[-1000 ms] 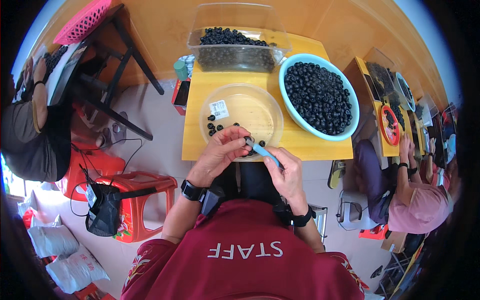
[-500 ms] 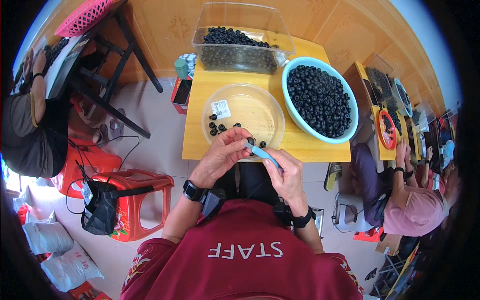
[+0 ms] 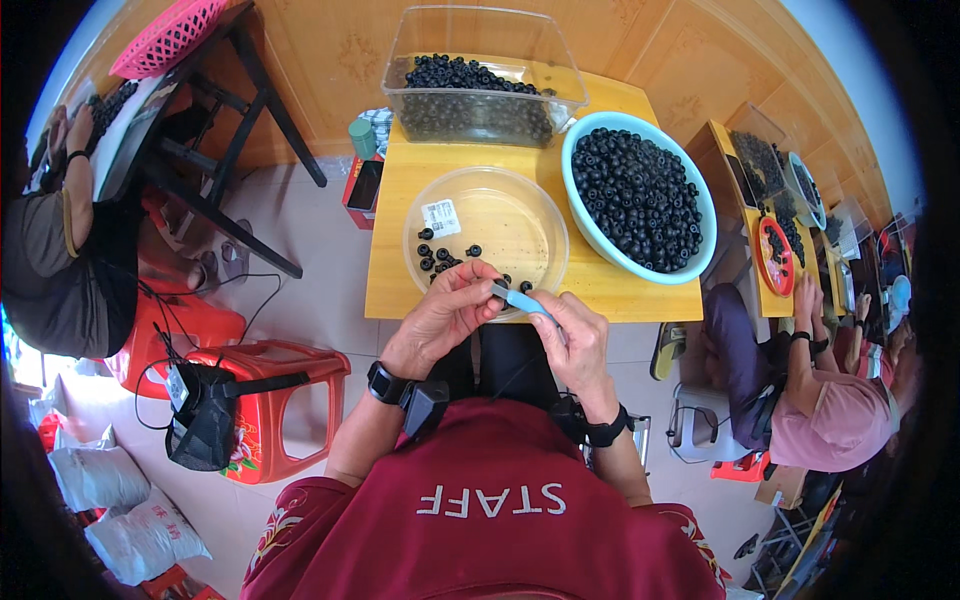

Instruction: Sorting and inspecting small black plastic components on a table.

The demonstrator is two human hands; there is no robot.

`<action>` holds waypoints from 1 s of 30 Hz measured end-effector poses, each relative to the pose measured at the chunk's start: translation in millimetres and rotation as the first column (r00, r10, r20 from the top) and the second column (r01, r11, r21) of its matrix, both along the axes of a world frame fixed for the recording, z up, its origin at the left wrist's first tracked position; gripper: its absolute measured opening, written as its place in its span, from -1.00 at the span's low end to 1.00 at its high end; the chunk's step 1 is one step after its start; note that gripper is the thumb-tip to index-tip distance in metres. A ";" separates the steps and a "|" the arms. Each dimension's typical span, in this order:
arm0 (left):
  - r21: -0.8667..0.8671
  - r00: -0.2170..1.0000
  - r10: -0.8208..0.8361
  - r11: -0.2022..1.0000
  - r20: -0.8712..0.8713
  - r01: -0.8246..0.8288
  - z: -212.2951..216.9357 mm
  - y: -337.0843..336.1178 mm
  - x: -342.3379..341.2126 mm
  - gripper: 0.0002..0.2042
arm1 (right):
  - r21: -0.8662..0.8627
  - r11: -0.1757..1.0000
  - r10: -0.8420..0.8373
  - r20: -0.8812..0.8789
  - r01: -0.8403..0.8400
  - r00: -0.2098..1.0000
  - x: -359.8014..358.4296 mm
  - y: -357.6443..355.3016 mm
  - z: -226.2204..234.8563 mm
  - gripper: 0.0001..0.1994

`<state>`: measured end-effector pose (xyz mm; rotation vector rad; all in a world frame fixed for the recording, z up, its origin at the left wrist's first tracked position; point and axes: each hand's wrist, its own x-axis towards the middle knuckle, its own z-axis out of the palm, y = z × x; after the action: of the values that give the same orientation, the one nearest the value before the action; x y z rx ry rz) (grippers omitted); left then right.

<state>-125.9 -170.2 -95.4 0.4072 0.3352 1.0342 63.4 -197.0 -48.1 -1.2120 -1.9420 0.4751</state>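
Pinched in the fingertips of my left hand (image 3: 447, 308) is a small round black part (image 3: 503, 281), mostly hidden by the fingers. My right hand (image 3: 577, 345) grips a small knife (image 3: 522, 302) with a light blue handle. Its short metal blade lies against or right beside the black part; I cannot tell whether it cuts in. Both hands are over the near rim of a shallow round clear tub (image 3: 562, 228). Several black ring-shaped parts (image 3: 427, 264) lie loose in the tub's left side, beside a white label (image 3: 440, 218).
On the yellow table (image 3: 640, 305), a light blue bowl (image 3: 607, 257) heaped with black parts stands right. A clear rectangular bin (image 3: 485, 128) with more is behind. Red stools (image 3: 275, 400) stand left. Other people (image 3: 835, 420) sit at tables on both sides.
My hands stay almost in place. The right hand has shifted slightly along the knife's handle, and a little more of the loose parts shows beside my left hand.
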 end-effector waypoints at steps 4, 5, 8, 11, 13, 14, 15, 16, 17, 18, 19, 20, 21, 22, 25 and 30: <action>0.094 0.993 -0.107 0.990 0.049 0.102 31.3 -12.9 -5.4 -0.86 | 0.016 0.979 -0.203 0.020 0.203 0.979 29.1 22.6 -33.6 -0.85; 0.092 0.994 -0.102 0.991 0.050 0.097 28.6 -10.8 -5.1 -0.86 | -0.040 0.978 -0.206 -0.007 0.206 0.979 33.0 21.1 -29.6 -0.84; 0.034 0.998 -0.057 0.998 0.013 0.057 20.4 -5.7 -1.2 -0.86 | -0.153 0.976 -0.170 -0.114 0.152 0.979 25.4 15.0 -12.2 -0.82; -0.042 0.998 -0.017 0.999 -0.066 0.014 21.3 -4.9 4.1 -0.87 | -0.234 0.972 -0.095 -0.279 0.028 0.956 7.2 9.7 5.2 -0.78; -0.029 0.984 -0.013 1.000 -0.179 0.008 18.3 -5.4 4.3 -0.82 | -0.239 0.968 -0.005 -0.341 -0.081 0.940 -3.6 6.8 15.1 -0.75; -0.029 0.984 -0.030 0.999 -0.175 0.025 24.1 -8.2 7.0 -0.82 | -0.220 0.968 0.044 -0.316 -0.118 0.948 -7.3 6.9 18.8 -0.73; -0.031 0.971 0.013 0.999 -0.241 -0.021 35.5 -12.5 9.1 -0.80 | -0.217 0.966 0.061 -0.342 -0.142 0.938 -12.1 6.3 20.0 -0.74; -0.025 0.950 0.059 0.997 -0.306 -0.070 41.6 -15.0 9.0 -0.77 | -0.215 0.968 0.048 -0.340 -0.127 0.939 -14.2 6.0 19.2 -0.74; -0.020 0.961 0.007 1.000 -0.276 -0.013 30.2 -13.1 6.6 -0.74 | -0.204 0.969 0.072 -0.303 -0.139 0.950 -15.2 6.1 17.3 -0.75; -0.019 0.962 -0.003 1.000 -0.274 -0.002 23.6 -11.3 5.5 -0.74 | -0.194 0.969 0.098 -0.267 -0.152 0.959 -15.7 6.2 15.7 -0.75; 0.010 0.960 -0.031 0.999 -0.279 0.035 18.8 -10.4 3.6 -0.74 | -0.189 0.969 0.095 -0.293 -0.155 0.951 -16.8 6.6 14.9 -0.78; 0.038 0.957 -0.056 0.997 -0.284 0.070 17.2 -10.0 2.6 -0.74 | -0.190 0.970 0.095 -0.292 -0.155 0.952 -16.4 6.3 15.3 -0.78; 0.038 0.957 -0.054 0.997 -0.284 0.067 19.2 -10.3 2.1 -0.74 | -0.193 0.968 0.099 -0.282 -0.158 0.954 -15.8 5.8 15.9 -0.78; 0.026 0.944 -0.079 0.995 -0.320 0.092 24.5 -11.3 2.1 -0.74 | -0.196 0.967 0.104 -0.273 -0.161 0.956 -14.4 5.2 15.9 -0.78; 0.024 0.903 -0.031 0.999 -0.429 0.046 37.6 -10.3 -2.5 -0.73 | -0.260 0.959 0.044 -0.244 -0.109 0.969 2.5 15.8 9.2 -0.78; 0.314 0.588 0.326 0.941 -0.740 -0.126 11.4 15.1 -42.7 -0.79 | 0.003 0.952 -0.304 0.087 0.305 0.949 74.9 90.0 29.1 -0.70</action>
<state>-168.6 -155.1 -84.1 1.0691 1.1019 1.1038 138.3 -107.1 -19.0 -1.5299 -1.7809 0.2745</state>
